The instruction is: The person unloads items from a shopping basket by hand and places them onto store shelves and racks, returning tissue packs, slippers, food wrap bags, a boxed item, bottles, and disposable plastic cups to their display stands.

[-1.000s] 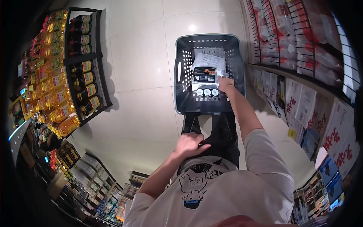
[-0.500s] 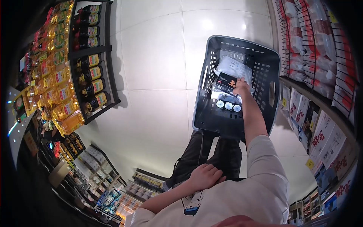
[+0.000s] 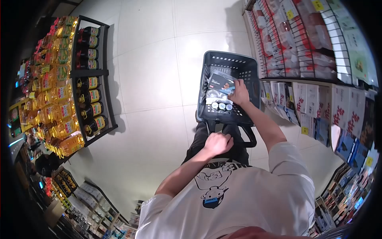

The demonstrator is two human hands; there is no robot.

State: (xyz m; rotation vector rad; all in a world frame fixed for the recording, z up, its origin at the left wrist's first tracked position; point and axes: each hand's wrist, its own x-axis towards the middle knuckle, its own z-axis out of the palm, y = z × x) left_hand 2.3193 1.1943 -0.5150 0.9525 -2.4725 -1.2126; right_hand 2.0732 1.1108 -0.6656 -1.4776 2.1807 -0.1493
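Note:
My right hand (image 3: 239,93) reaches into a dark grey shopping basket (image 3: 203,87). Its fingers are closed on the right edge of a black box (image 3: 221,82) with white print and a small orange-brown picture. Below the box lies a clear plastic-wrapped pack (image 3: 215,96). Three round white-topped items (image 3: 221,106) stand in a row at the near end of the basket. In front of my waist, my left hand (image 3: 219,143) is a closed fist around the basket's black handle (image 3: 252,139); its fingertips are partly hidden.
On the left, a shelf (image 3: 104,73) holds dark bottles beside many yellow oil bottles (image 3: 61,93). A wire rack (image 3: 304,44) of red-and-white packs lines the right, above several white boxes (image 3: 346,105). Pale floor tiles (image 3: 147,75) run between them.
The black box has been lifted and shifted within the basket, with my right hand on its edge. The basket appears lower and further left in view, and more of its handle shows.

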